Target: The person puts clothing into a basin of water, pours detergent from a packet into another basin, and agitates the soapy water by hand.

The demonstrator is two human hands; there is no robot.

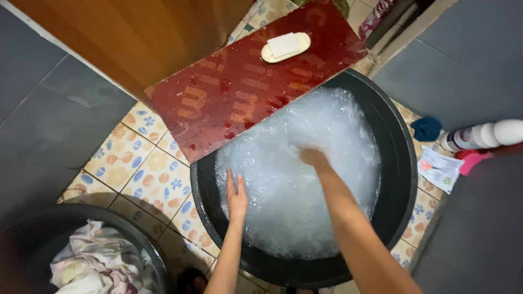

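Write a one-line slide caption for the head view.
Both hands, left hand and right hand, dip into foamy water in a black basin beside a red board holding soap.

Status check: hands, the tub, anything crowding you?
Left hand and right hand both in the foamy water, fingers hidden under suds. Black tub full. Red board lies across the rim, soap bar on it.

Light falls from above and is strongest at the centre, where the foam (297, 174) glares almost white and loses detail. The corners darken to grey, the second tub (32, 228) lies in shadow, and the frame is slightly soft.
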